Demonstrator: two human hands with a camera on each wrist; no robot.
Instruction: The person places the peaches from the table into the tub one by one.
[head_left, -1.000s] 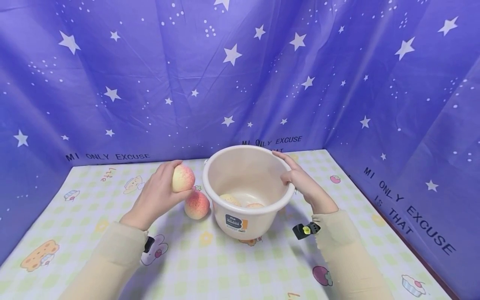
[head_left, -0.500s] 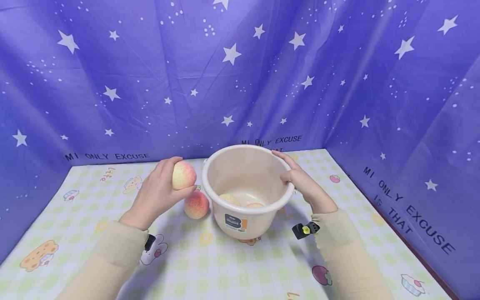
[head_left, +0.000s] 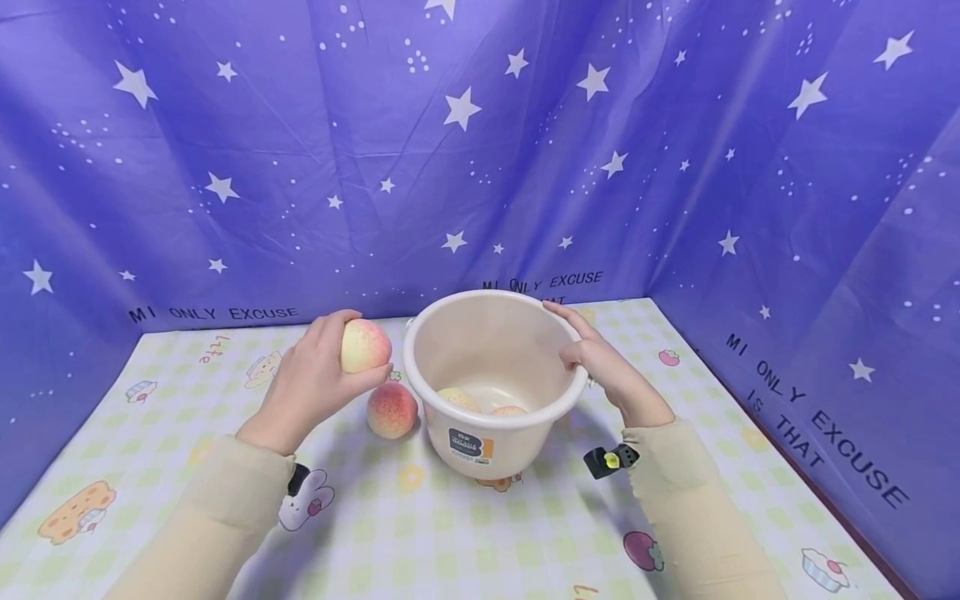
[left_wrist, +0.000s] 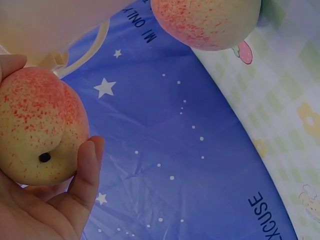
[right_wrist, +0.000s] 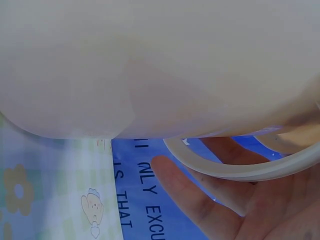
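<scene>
My left hand (head_left: 309, 377) grips a yellow-and-pink peach (head_left: 366, 346) just above the table, left of the bucket. In the left wrist view fingers and thumb wrap round that peach (left_wrist: 42, 125), and its dark stem hollow shows. A second, redder peach (head_left: 392, 411) rests on the table below, beside the bucket. The pale plastic bucket (head_left: 491, 446) stands upright, with parts of two peaches (head_left: 459, 398) visible inside. On its right side my right hand (head_left: 609, 367) holds the rim, thumb inside. The right wrist view has the bucket's wall (right_wrist: 150, 75) and its handle (right_wrist: 240, 170) across the fingers.
A checked cartoon tablecloth (head_left: 420, 542) covers the table. Behind it and along the right hang blue star-printed curtains (head_left: 300, 167). A black wrist strap piece (head_left: 611, 460) juts from the right sleeve, near the bucket.
The left hand has lifted slightly with its peach, which has turned a little. The bucket, the right hand and the peach on the table stay in place.
</scene>
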